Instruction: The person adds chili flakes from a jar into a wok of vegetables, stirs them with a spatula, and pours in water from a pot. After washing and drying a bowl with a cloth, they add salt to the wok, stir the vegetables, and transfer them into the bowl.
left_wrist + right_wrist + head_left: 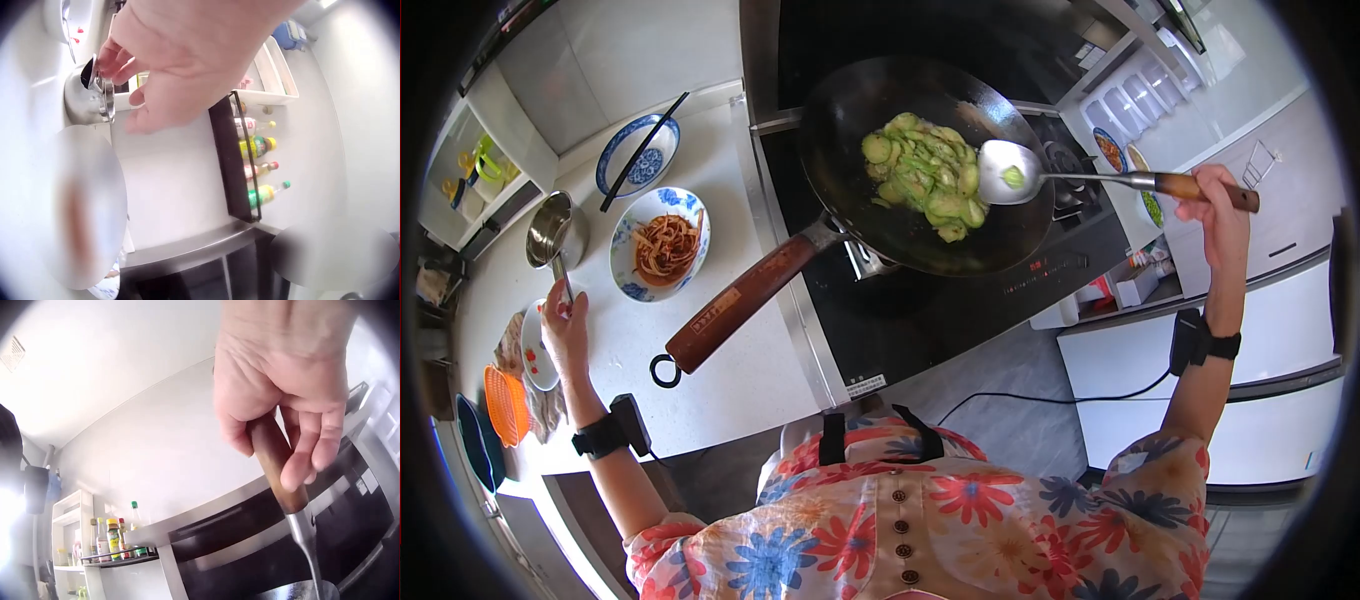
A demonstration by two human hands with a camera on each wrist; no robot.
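My right hand grips the wooden handle of a wok spatula. Its metal blade is over the right side of the wok, with a green slice on it. Pale green sliced vegetables lie heaped in the wok, whose long wooden handle points toward the counter. At far left, my left hand is at the handle of a small metal pot, its thumb spread away from the fingers; the pot stands on the counter.
A flowered bowl of reddish shredded food stands left of the wok. Behind it, black chopsticks lie across a blue-white bowl. Beside my left hand are a white plate and an orange basket. Small filled dishes stand at right.
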